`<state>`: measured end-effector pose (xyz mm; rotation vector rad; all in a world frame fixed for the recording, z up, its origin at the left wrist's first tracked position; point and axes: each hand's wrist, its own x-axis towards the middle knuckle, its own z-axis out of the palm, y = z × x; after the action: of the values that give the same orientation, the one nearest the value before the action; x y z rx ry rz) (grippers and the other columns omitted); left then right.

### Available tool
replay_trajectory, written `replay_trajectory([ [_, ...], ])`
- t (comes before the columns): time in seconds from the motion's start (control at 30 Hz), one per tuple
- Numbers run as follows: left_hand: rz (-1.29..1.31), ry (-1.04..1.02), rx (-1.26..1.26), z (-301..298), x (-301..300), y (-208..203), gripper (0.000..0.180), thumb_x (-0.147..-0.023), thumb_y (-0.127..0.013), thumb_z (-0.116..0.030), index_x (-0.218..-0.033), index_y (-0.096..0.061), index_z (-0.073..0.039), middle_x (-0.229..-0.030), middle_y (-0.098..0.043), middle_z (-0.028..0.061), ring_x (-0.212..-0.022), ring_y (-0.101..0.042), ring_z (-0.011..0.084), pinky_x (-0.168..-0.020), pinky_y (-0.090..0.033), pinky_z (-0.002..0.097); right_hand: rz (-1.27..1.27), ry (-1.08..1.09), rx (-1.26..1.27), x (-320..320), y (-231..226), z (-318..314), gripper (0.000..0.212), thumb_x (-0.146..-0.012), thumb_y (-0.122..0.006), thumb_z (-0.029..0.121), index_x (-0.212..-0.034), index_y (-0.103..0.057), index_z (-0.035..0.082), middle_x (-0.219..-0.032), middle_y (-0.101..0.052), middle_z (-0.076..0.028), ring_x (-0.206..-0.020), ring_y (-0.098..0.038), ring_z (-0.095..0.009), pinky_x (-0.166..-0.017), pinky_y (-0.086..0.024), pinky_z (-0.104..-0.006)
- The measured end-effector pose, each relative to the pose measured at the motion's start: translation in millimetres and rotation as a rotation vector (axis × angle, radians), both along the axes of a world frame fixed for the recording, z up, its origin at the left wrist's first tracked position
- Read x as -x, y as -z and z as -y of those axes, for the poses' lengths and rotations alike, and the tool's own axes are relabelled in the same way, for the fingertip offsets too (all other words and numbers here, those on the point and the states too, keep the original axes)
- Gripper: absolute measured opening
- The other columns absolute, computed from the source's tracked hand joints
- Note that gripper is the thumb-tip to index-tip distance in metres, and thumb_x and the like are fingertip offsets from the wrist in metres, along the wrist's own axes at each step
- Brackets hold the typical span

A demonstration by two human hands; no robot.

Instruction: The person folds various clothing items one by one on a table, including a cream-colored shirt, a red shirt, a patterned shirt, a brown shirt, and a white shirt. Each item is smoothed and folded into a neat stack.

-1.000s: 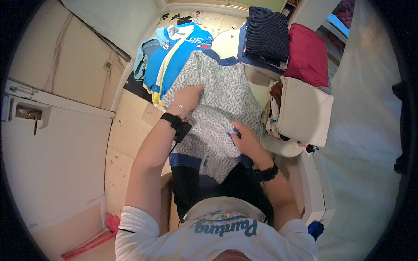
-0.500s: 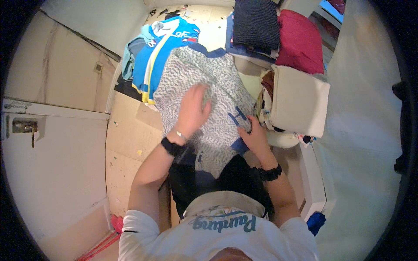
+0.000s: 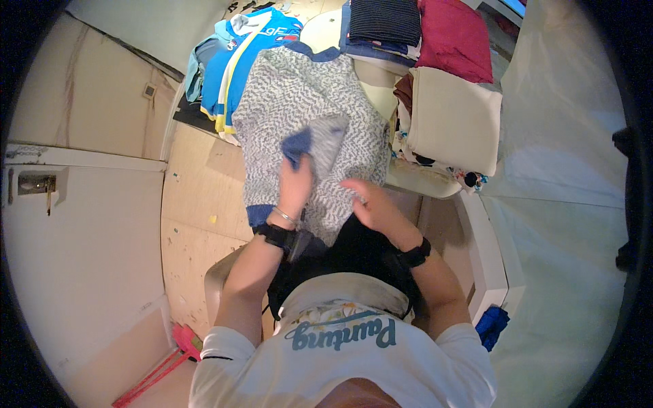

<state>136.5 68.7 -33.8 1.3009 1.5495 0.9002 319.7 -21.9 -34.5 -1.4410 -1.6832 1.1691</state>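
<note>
A grey-and-white speckled sweater [image 3: 292, 88] with blue trim lies spread over my lap and the surface in front, its blue neckband at the far end. One sleeve is folded inward across the body, so its blue cuff [image 3: 296, 145] rests near the middle. My left hand [image 3: 296, 187] is closed on that cuff. Beside it, to the right, my right hand [image 3: 377, 209] has its fingers apart over the sweater's lower right part and holds nothing. Another blue band [image 3: 260, 214] shows at the sweater's near left edge, by my left wrist.
Blue clothing with yellow and white stripes [image 3: 248, 75] lies beyond on the left. At the right are a folded cream cloth [image 3: 456, 119], a dark striped folded garment [image 3: 384, 24] and a red cloth [image 3: 456, 41]. A white door [image 3: 88, 265] stands at left, a pale curtain-like sheet [image 3: 558, 224] at right.
The right-hand sleeve now lies folded inward across the sweater. My left hand has come to its cuff; my right hand has let go and moved left. The view has shifted slightly.
</note>
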Motion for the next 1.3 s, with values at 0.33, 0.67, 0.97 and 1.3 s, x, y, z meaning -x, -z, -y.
replay_trajectory([
  [0.33,0.397,-0.366,-0.083,-14,44,-20,0.040,-0.098,-0.054,-0.023,-0.125,-0.051,0.005,-0.118,-0.060,0.0123,-0.100,-0.059,0.0206,-0.081,-0.050,0.0312,0.173,-0.097,-0.098,14,34,-3,0.035,-0.081,-0.057,0.004,-0.115,-0.064,0.009,-0.123,-0.059,-0.016,-0.115,-0.054,-0.037,-0.100,-0.043,-0.0427],
  [0.67,0.204,-0.366,-0.292,-6,29,-29,0.045,-0.097,-0.054,-0.024,-0.126,-0.049,0.010,-0.124,-0.058,0.0208,-0.113,-0.056,0.0288,-0.099,-0.040,0.0359,-1.206,0.761,0.044,-48,-95,-57,0.040,-0.094,-0.058,0.021,-0.129,-0.051,0.003,-0.128,-0.057,-0.011,-0.116,-0.055,-0.023,-0.099,-0.045,-0.0378],
  [0.97,0.094,0.603,-0.328,4,-49,-5,0.050,-0.090,-0.060,-0.012,-0.135,-0.043,-0.001,-0.129,-0.056,0.0204,-0.122,-0.053,0.0326,-0.101,-0.042,0.0370,-0.075,0.610,-0.342,-51,-151,-102,0.039,-0.089,-0.065,0.025,-0.113,-0.059,-0.006,-0.116,-0.061,-0.018,-0.111,-0.057,-0.028,-0.096,-0.043,-0.0392],
  [1.3,0.944,-0.223,0.219,-25,76,38,0.020,-0.092,-0.051,-0.014,-0.111,-0.052,-0.008,-0.098,-0.061,0.0053,-0.087,-0.061,0.0196,-0.073,-0.053,0.0327,0.609,-0.241,-0.211,31,5,-97,0.065,-0.079,-0.069,0.043,-0.136,-0.050,0.019,-0.148,-0.036,-0.017,-0.136,-0.026,-0.049,-0.106,-0.015,-0.0699],
])
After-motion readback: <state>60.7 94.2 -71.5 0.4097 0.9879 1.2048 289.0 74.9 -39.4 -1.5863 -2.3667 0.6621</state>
